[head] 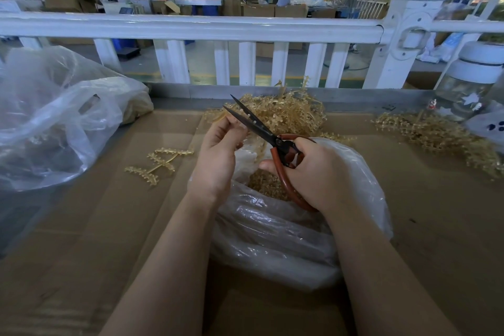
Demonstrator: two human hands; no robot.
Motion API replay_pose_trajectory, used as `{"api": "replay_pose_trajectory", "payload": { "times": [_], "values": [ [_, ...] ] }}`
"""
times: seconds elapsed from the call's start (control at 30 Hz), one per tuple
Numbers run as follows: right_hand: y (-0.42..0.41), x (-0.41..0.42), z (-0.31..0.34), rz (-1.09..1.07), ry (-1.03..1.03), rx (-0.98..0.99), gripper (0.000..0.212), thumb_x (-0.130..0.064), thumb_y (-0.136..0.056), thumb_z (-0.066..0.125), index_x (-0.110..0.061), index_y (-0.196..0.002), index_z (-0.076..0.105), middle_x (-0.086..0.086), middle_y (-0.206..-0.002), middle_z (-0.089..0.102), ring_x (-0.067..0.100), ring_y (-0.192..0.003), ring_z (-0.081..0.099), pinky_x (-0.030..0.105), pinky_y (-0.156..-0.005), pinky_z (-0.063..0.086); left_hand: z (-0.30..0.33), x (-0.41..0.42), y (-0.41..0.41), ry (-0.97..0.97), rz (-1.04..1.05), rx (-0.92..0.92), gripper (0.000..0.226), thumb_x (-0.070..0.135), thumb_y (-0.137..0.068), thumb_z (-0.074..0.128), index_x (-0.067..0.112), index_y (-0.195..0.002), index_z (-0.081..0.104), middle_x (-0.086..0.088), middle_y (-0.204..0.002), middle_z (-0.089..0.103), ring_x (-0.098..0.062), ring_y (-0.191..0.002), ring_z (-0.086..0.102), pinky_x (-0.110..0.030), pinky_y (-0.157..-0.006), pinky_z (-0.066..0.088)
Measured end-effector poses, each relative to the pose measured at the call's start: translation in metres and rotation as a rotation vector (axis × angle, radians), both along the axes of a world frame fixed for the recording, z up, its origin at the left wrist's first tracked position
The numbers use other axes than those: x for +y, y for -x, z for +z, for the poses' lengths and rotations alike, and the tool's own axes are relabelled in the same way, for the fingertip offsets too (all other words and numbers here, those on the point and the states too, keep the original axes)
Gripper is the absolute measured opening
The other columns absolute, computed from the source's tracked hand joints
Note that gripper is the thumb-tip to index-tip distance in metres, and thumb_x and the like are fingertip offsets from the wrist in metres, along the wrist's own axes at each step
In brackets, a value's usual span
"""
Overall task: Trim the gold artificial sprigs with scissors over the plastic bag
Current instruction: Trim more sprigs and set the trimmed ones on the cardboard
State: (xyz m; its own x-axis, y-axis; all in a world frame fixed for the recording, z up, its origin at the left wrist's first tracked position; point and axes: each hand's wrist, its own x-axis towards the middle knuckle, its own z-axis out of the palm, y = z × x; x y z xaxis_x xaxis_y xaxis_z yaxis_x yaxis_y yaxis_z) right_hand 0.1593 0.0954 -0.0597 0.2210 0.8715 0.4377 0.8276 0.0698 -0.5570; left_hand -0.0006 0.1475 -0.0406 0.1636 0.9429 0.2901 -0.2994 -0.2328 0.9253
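We had the scissors point(261, 128) up and ready, blades parted, their red handles gripped in our right hand point(308, 172) with the fingers curled through the loops. Our left hand point(218, 153) pinched a gold sprig point(218, 116) between fingertips and thumb, holding it right at the open blades, just above the mouth of the plastic bag point(272, 234). A cut looked about to happen, by our reckoning, though nothing was severed yet.

How far along were we? Down in the bag, a heap of gold trimmings point(266, 184) showed through the opening, so a fair number of cuts seemed done. One trimmed-looking sprig point(161, 162) lay on the cardboard point(81, 254) to the left of our hands, well apart from the rest. But plenty was left: a big tangled pile of sprigs point(283, 112) sat just behind the scissors, and a second pile point(436, 136) spread out far to the right. We judged the job somewhere in the middle, with more waiting than finished.

A larger clear bag point(54, 123) slumped at the left, contents too hazy to name. A glass jar with a white lid point(474, 82) stood at the right edge.

As for writing, we could read none: no brand on the scissors, nothing legible on either bag, and the signs in the workshop beyond the white railing point(191, 26) were too small and blurred.
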Motion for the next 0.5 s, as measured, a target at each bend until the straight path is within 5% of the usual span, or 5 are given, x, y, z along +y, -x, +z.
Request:
{"api": "replay_pose_trajectory", "payload": {
  "times": [0.17, 0.5],
  "values": [
    [0.0, -0.0006, 0.0005, -0.027, -0.02, -0.02, 0.073, -0.098, -0.062, 0.045, -0.036, -0.093, 0.067, -0.027, -0.074, 0.061, -0.009, -0.07, 0.056, 0.014, -0.057, 0.044, -0.0038, 0.0023, -0.0004, -0.066, 0.073, 0.018, 0.022, 0.013, -0.099, 0.057, 0.005, -0.117, 0.066, -0.004, -0.115, 0.071, -0.014, -0.111, 0.065, -0.02, -0.094, 0.05],
    [0.0002, 0.0004, 0.0026, -0.012, 0.007, -0.051, 0.071, -0.097, -0.062, 0.047, -0.036, -0.094, 0.065, -0.029, -0.075, 0.059, -0.011, -0.071, 0.054, 0.014, -0.056, 0.041, -0.0015, 0.0021, 0.0009, -0.113, 0.059, 0.043, 0.015, 0.004, -0.097, 0.057, -0.001, -0.106, 0.068, 0.0, -0.099, 0.074, -0.012, -0.098, 0.068, -0.02, -0.088, 0.051]
  ]
}}
